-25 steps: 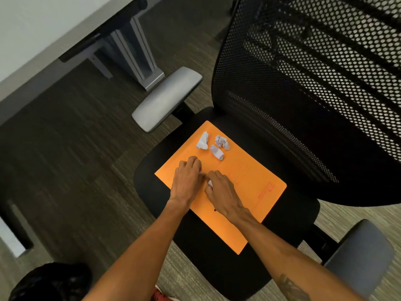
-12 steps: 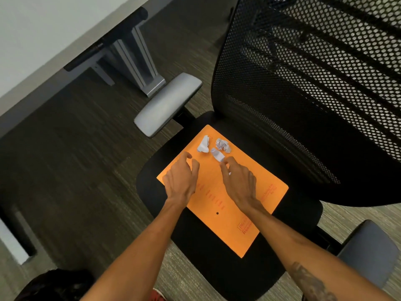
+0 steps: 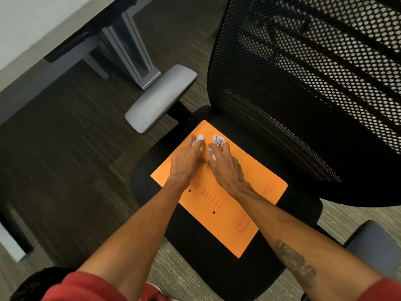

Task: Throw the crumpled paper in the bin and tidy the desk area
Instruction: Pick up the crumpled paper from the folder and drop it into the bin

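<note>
A black office chair [image 3: 217,268] stands on the carpet with its mesh back [image 3: 303,94] at the right. An orange envelope [image 3: 227,205] lies flat on the seat. It has red print and 2 small dark dots on it.

Both hands reach over the far end of the envelope. The left hand [image 3: 186,161] has its fingers spread and bent down over a white crumpled paper ball [image 3: 200,138]. The fingertips touch the ball, but I cannot tell if they have a real grip on it. The right hand [image 3: 225,168] is just beside the left one, and its fingers curl around another bit of white crumpled paper [image 3: 211,153]. That bit peeks out between the 2 hands, and it seems to be pinched by the right fingers. A second paper ball [image 3: 218,140] sits on the envelope right at the tips of the right fingers, touching them.

All the paper is on the envelope, near its far corner, on the chair seat.

A gray armrest [image 3: 160,98] sticks out at the left of the chair. Behind it stands a gray desk leg [image 3: 134,53] under a white desk top [image 3: 32,25]. Red sleeves [image 3: 82,287] show at the bottom of the view. The right forearm has a dark tattoo [image 3: 295,261].
</note>
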